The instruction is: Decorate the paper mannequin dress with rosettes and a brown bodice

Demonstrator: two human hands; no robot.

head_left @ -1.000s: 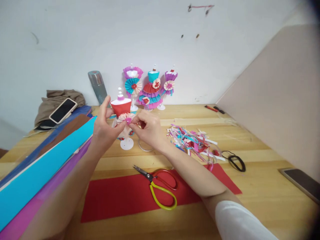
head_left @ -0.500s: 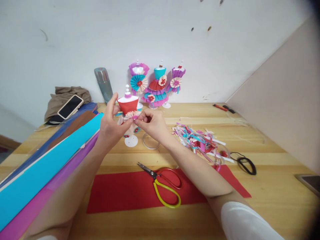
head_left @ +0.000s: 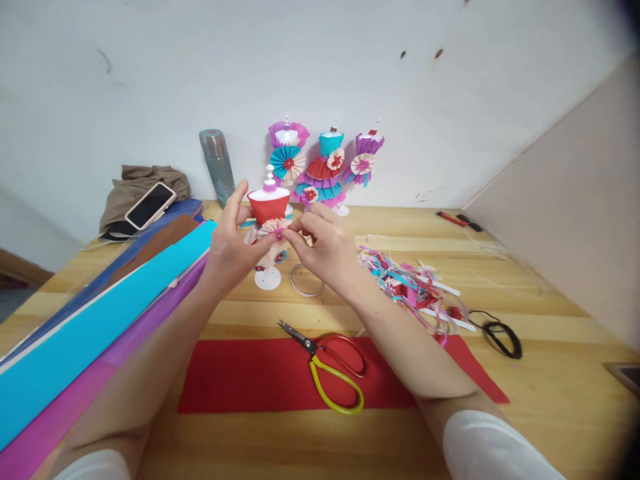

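A small white dress-form stand [head_left: 267,278] wears a red paper bodice [head_left: 269,209] with a pale pleated rosette [head_left: 274,228] at its waist. My left hand [head_left: 233,233] is round the form's left side, its thumb pressed at the rosette beside a small pink piece [head_left: 279,233]. From the right, my right hand [head_left: 323,243] pinches at that pink piece with thumb and forefinger. The fingers partly hide the form's lower part, where small blue and red flowers show.
Three decorated dress forms [head_left: 331,145] stand by the wall. Scissors [head_left: 313,348] lie on red paper [head_left: 240,377] in front. Paper scraps [head_left: 410,283] and a black cord [head_left: 503,339] are right; coloured paper sheets [head_left: 110,320], a phone [head_left: 150,205] and a bottle [head_left: 217,167] are left.
The whole view has shifted, so things appear slightly further right. My right hand's fingers have drawn a little away from my left thumb, showing more of the pink piece.
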